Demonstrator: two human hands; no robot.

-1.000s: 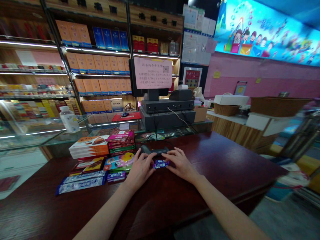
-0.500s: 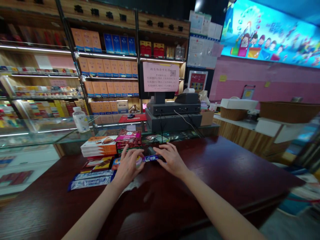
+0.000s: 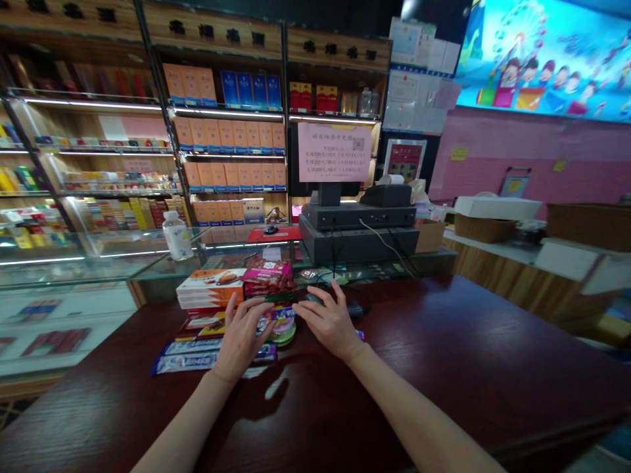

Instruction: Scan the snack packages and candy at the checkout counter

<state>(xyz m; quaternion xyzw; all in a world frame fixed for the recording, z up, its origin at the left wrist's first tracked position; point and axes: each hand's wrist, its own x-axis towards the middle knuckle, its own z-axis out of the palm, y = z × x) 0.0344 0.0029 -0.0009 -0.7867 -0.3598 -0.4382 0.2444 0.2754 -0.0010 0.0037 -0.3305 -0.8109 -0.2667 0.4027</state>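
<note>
left hand (image 3: 241,336): fingers stretched, tips at small purple bar (image 3: 284,313), cannot tell whether it pinches | bar: between the 2 hands, over round green packet (image 3: 286,335) | right hand (image 3: 329,322): spread flat, holding nothing, black scanner (image 3: 353,307) just beyond it | orange boxes (image 3: 210,288): stacked beyond left fingertips | all on dark counter (image 3: 444,355)

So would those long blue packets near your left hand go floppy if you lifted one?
Probably a bit floppy: the long blue packets look thin and flat. Their shiny wrappers catch the light, so they may be slippery. Lying flat on the dark table, they are unlikely to roll.
</note>
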